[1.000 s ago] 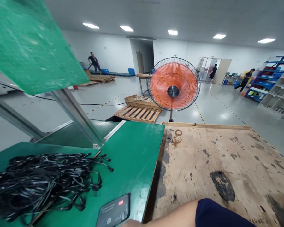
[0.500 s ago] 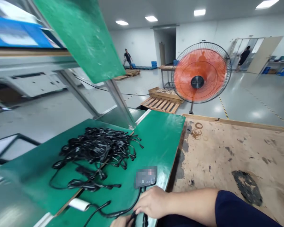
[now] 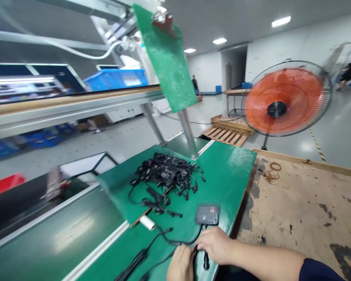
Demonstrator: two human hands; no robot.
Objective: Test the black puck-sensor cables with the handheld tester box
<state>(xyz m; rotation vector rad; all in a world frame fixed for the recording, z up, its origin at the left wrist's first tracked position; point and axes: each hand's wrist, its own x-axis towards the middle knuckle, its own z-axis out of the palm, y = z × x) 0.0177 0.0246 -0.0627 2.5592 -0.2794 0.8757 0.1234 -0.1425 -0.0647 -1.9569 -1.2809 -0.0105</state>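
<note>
My left hand (image 3: 179,265) and my right hand (image 3: 215,245) meet at the near edge of the green table (image 3: 228,171), both closed on a black cable (image 3: 166,238) that trails to the left across the mat. A plug end hangs just below my right fingers. A phone (image 3: 207,214) lies flat right beyond my right hand. Farther back a tangled pile of black cables (image 3: 166,177) rests on a raised green board.
A worn wooden table (image 3: 304,203) with rubber bands (image 3: 270,176) adjoins on the right. An orange fan (image 3: 285,103) stands behind it, with wooden pallets (image 3: 225,134) on the floor. A conveyor (image 3: 46,230) runs on the left under shelving with a blue bin (image 3: 117,79). A person stands far back.
The view has swung left and down. My left hand has come fully into view beside the right, and both now grip the cable near the phone.
</note>
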